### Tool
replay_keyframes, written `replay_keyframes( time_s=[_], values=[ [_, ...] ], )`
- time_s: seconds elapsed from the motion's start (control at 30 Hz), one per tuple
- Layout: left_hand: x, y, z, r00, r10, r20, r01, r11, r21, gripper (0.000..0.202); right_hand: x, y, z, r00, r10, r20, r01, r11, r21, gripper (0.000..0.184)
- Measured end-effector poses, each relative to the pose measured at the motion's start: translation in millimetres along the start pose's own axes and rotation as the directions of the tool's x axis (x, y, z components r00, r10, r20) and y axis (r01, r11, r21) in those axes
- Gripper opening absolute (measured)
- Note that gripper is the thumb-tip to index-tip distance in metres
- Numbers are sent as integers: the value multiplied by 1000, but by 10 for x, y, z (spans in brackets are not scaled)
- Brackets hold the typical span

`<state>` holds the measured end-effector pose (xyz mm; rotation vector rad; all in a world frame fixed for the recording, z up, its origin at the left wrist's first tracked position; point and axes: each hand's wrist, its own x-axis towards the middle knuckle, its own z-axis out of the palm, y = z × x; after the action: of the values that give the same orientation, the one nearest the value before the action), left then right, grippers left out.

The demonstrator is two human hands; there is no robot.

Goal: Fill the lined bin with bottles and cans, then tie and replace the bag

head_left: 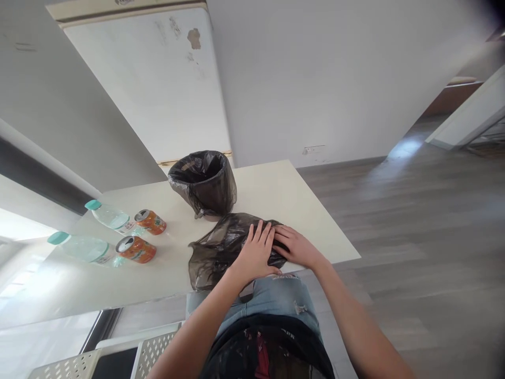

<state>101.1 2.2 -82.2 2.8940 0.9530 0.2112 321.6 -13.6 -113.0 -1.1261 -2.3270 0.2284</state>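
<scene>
- The left hand [255, 252] lies flat and open on a loose dark plastic bag [221, 250], with the fingers spread and pointing away from the person.
- The right hand [296, 247] is also open and flat, its palm down on the right end of the same bag, and its fingers point to the left, toward the left hand.
- The fingertips of the two hands are touching or almost touching; it is not possible to tell which one.
- The bag lies crumpled on the white table [284, 195], close to the near edge, and most of it spreads out to the left of the hands and under them.
- No hand closes around the bag; both only press on it from above.
- Just behind the bag stands a small bin [205, 181], lined with another dark bag, upright and with its mouth open.
- At the left side of the table, well apart from the hands, two plastic bottles [108, 216] with green caps lie on their sides.
- Two orange cans [136, 248] lie just beside the bottles, also on their sides.
</scene>
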Motion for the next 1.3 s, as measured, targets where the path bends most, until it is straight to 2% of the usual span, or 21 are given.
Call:
replay_keyframes(
  time_s=[0.1,0.2,0.43,0.53,0.67,0.77,0.87,0.93,1.03,1.1,1.17,1.2,1.23,1.3],
  values=[
    [152,-155,90,997,-36,63,37,999,-6,124,23,-1,-22,999,26,-46,-29,998,-62,32],
    [156,-278,33,994,-92,62,93,996,-3,108,36,24,8,990,128,-65,-134,986,-99,25],
    [-175,-487,-226,982,-187,39,184,981,70,57,27,63,43,923,341,-180,-365,923,-122,22],
    [-324,-610,-319,979,-192,68,189,981,44,53,8,85,47,884,412,-220,-437,896,-80,17],
    [-485,-748,-394,958,-238,158,242,970,-11,62,-23,124,52,831,484,-275,-494,869,38,24],
    [-566,-795,-426,949,-282,137,287,958,-18,78,-45,152,1,794,512,-329,-473,859,197,33],
    [-594,-745,-475,949,-307,67,311,949,-48,95,-57,157,-82,732,513,-448,-374,853,364,39],
    [-583,-653,-510,953,-302,-24,300,952,-54,91,-55,136,-120,694,494,-523,-322,864,388,40],
    [-538,-489,-511,967,-236,-96,232,971,-50,77,-46,73,-132,685,445,-576,-323,895,307,39],
    [-506,-412,-450,982,-180,-63,176,983,-53,84,-52,23,-138,735,414,-537,-308,909,280,38],
    [-485,-385,-348,990,-143,2,143,988,-59,104,-75,-23,-170,791,387,-473,-236,907,349,45],
    [-480,-389,-292,990,-137,35,139,988,-65,113,-92,-42,-197,798,384,-464,-195,894,404,51],
    [-480,-400,-240,988,-141,62,145,987,-74,118,-112,-61,-232,786,393,-477,-165,877,452,57],
    [-486,-430,-167,982,-164,95,173,981,-93,115,-150,-101,-317,708,436,-556,-137,857,497,61]
  ],
)
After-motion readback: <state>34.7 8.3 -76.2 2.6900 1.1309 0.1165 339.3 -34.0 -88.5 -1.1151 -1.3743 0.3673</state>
